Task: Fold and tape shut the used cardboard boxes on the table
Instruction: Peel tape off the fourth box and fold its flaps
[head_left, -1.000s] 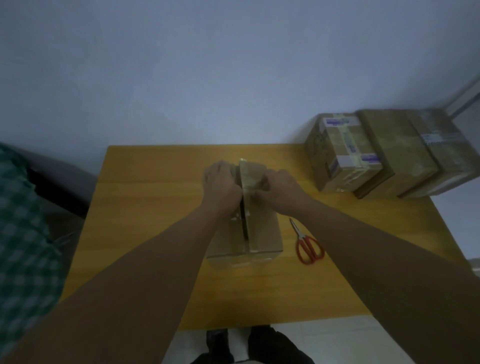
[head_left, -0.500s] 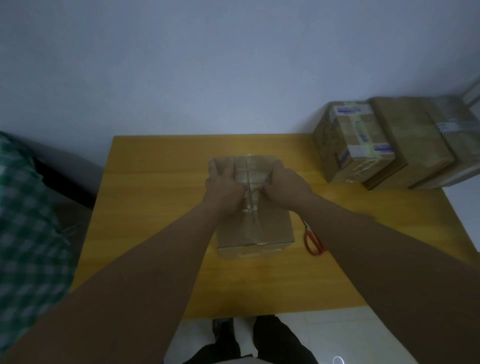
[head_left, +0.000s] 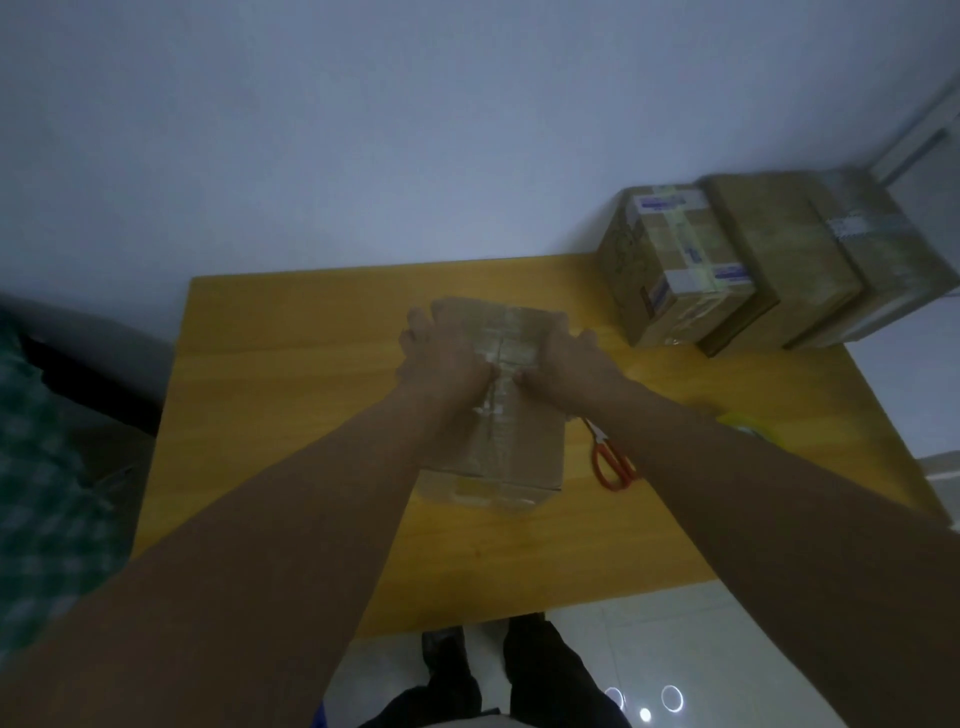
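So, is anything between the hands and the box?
Nothing visible. The left hand and right hand both press straight on the box top, either side of its seam. The scissors lie to its right, out of the way.

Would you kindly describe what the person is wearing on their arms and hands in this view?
Both are uncovered: the left hand and right hand are ungloved, and the left arm and right arm are bare to the frame's edge, with no sleeve, watch or bracelet visible. The picture is too dim to rule out a thin ring.
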